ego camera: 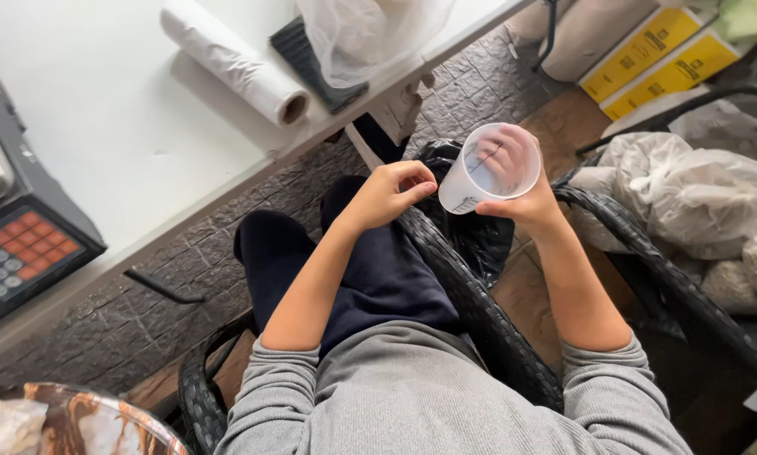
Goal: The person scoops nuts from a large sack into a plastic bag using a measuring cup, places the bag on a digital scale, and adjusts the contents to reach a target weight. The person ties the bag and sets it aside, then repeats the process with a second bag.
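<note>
My right hand [526, 190] grips a clear plastic measuring cup [479, 173] with printed marks, tilted so its open mouth faces up toward me. It looks empty. My left hand [388, 192] hovers just left of the cup with fingers curled and pinched, holding nothing that I can see. Both hands are over a black plastic bag [471, 236] that sits beside the woven dark armrest [467, 295] of my chair. I wear a grey sweater and dark trousers.
A white table [142, 126] at upper left carries a roll of clear film [231, 59], a thin plastic bag [370, 34] and a scale with orange and grey keys [16, 253]. Filled plastic bags [698, 194] lie at right, yellow boxes [656, 50] behind them.
</note>
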